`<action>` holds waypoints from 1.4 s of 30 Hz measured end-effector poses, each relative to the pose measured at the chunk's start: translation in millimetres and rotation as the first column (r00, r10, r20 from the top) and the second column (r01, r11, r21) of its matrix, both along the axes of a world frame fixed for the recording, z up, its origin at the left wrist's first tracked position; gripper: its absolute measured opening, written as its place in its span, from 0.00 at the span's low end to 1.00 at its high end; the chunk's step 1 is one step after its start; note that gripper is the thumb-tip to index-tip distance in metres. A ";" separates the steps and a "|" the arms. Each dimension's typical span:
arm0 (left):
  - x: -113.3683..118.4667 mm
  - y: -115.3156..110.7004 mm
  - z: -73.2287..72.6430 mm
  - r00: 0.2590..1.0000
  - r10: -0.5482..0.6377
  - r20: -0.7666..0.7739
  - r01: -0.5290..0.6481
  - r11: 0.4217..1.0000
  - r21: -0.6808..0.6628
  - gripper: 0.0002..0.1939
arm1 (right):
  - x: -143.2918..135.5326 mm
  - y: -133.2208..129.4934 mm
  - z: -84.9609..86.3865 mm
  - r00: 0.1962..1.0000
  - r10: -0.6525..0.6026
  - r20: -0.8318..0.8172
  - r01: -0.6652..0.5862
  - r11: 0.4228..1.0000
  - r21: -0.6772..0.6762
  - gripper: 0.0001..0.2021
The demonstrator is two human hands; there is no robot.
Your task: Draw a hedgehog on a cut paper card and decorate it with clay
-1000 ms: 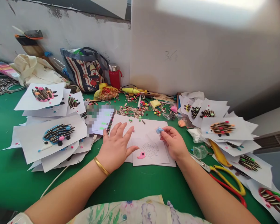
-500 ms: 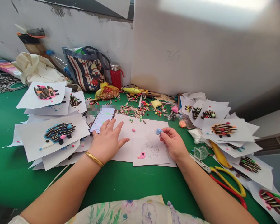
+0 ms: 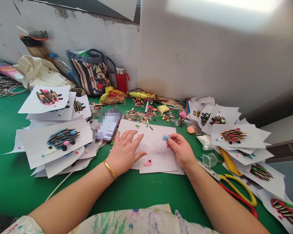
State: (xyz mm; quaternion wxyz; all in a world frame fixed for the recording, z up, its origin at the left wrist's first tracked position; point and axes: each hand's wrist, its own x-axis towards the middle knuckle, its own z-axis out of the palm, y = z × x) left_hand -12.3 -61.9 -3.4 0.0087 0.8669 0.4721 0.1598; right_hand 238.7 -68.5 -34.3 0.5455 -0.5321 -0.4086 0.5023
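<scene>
My left hand (image 3: 125, 152) is open, fingers spread, over the left part of a white sheet of paper (image 3: 158, 130). Between the thumb and fingers of my right hand (image 3: 182, 150) is a small lump of light blue clay (image 3: 165, 137), held just above the paper. Below it lies a smaller sheet with a printed hedgehog (image 3: 157, 157), whose face is covered in pink clay (image 3: 148, 163) with a dark eye. A few green clay balls (image 3: 147, 124) and a seed (image 3: 151, 127) rest near the sheet's far edge.
Papers with seed-covered hedgehogs (image 3: 63, 139) are stacked at left, more (image 3: 234, 135) at right. A phone (image 3: 111, 128) lies beyond my left hand. Scissors (image 3: 230, 187) sit beside my right forearm. Scattered seeds (image 3: 136, 115), a red bottle (image 3: 121, 81) and a striped bag (image 3: 90, 73) are behind.
My left hand has moved right, away from the phone and over the paper. A pink clay ball on the sheet is now mostly hidden at its fingertips. My right hand has hardly moved.
</scene>
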 end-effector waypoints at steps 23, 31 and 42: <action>-8.1 40.2 -1.9 0.988 0.150 0.037 -0.150 0.989 0.004 0.32 | -2.7 0.1 1.8 0.998 0.010 0.056 -0.011 1.000 0.022 0.19; 18.3 16.1 4.5 0.947 -0.110 0.303 0.109 0.994 0.018 0.21 | -1.5 0.0 0.2 0.998 0.029 0.061 -0.032 0.998 0.049 0.17; 43.9 10.5 19.4 0.911 -0.109 0.397 0.157 0.983 -0.092 0.23 | -9.9 -19.1 16.8 0.950 0.157 0.269 -0.206 0.965 0.162 0.12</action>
